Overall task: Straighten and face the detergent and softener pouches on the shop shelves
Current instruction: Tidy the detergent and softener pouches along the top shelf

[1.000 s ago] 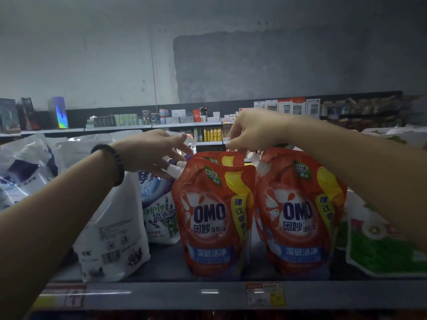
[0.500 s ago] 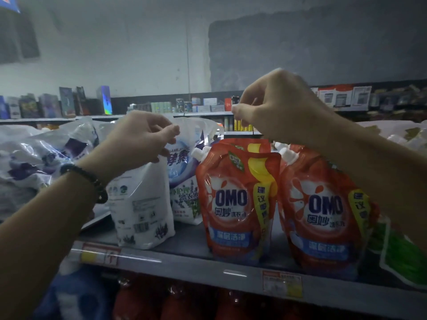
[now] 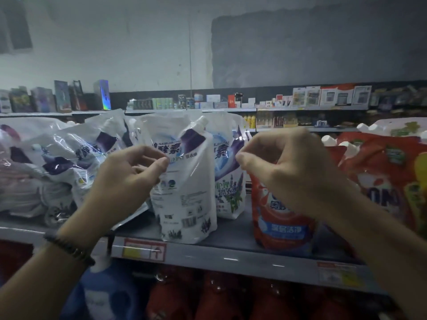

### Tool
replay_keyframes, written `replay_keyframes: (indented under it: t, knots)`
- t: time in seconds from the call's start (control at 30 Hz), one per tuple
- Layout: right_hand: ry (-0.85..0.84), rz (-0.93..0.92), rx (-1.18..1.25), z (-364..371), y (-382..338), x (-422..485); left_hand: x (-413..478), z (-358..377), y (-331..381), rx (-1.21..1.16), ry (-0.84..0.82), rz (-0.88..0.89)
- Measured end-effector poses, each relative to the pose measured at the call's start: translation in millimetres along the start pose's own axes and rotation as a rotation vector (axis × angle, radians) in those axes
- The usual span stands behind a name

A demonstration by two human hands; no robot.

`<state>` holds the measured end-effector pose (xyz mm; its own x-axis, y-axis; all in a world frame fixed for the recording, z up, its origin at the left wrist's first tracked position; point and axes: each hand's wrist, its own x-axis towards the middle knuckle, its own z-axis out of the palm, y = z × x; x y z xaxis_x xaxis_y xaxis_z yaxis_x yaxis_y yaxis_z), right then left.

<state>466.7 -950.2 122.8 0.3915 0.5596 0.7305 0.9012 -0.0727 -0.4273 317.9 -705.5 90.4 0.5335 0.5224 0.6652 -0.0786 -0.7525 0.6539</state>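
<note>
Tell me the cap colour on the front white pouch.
The cap is white; head view.

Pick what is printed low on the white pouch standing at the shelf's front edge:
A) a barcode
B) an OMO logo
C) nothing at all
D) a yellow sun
A: a barcode shows near the bottom of the white pouch, under blocks of small print.

Shelf: we see a grey metal shelf (image 3: 231,236), its front edge carrying a red-and-yellow price label (image 3: 144,250).
Left end: we find a heap of white pouches (image 3: 69,158), slumped and tilted.
Middle, front edge: a front white pouch (image 3: 184,192) stands upright, with a second white pouch (image 3: 228,181) just behind it.
Right end: we note a red pouch (image 3: 282,225) upright near the front edge, with further red pouches (image 3: 381,181) beside it.
</note>
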Motion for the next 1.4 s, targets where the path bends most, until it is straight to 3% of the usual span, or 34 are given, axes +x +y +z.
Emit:
replay_keyframes:
  t: [0.33,0.57,1.13,1.4]
  knots:
    - [0.084,0.318,0.086,109,-4,-24,-16,-19,-87,-0.132,-0.085,-0.137]
    - [0.1,0.441,0.077,154,-3,-43,-22,-5,-109,-0.242,-0.246,-0.245]
    - [0.091,0.359,0.076,210,4,-63,-14,39,-131,-0.426,-0.25,-0.38]
    - [0.155,0.313,0.067,221,11,-65,5,29,-130,-0.446,-0.404,-0.403]
